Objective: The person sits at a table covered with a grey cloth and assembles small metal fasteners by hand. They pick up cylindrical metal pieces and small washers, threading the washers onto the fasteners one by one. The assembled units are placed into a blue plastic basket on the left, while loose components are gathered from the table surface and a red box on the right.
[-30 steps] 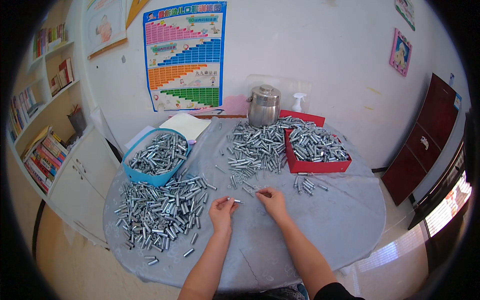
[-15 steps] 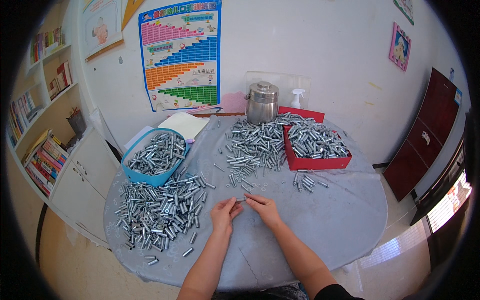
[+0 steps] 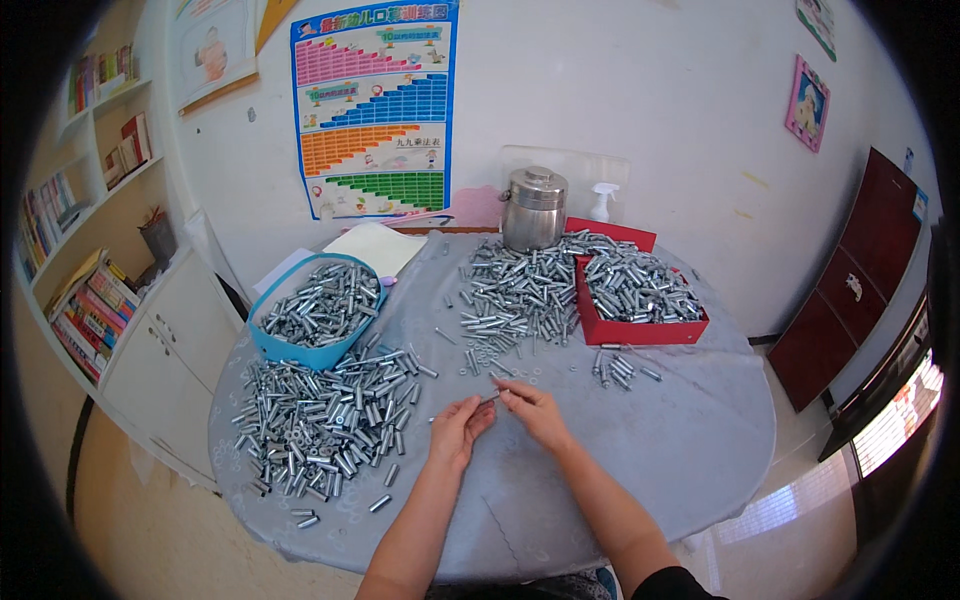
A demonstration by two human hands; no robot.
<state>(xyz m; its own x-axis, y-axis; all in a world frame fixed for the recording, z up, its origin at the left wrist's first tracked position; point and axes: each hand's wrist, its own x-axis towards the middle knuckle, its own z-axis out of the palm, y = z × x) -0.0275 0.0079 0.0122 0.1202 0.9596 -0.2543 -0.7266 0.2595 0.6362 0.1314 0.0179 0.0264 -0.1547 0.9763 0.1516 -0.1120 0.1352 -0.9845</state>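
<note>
My left hand (image 3: 458, 430) is closed, thumb and fingertips pinching a slim silvery metal bolt (image 3: 489, 398) over the table's middle. A small metal end pokes out on the left side of that hand. From the right, my right hand (image 3: 533, 410) has its fingertips closed on the bolt's other end, so the two hands nearly meet. My fingers hide much of the piece. Just beyond my hands lie small washers (image 3: 488, 362) and a heap of metal bolts (image 3: 520, 300). Left of my left hand spreads a pile of short metal sleeves (image 3: 330, 420).
A blue basin (image 3: 300, 352) full of metal pieces stands at the left, a red box (image 3: 640, 331) of bolts at the right. Several loose bolts (image 3: 618, 370) lie before the box. Behind are a steel pot (image 3: 534, 212), a spray bottle (image 3: 602, 203) and paper (image 3: 375, 247).
The view has shifted slightly. My right hand has tilted and risen a little against the left, and the piece between them now slants. A metal end now shows left of my left hand.
</note>
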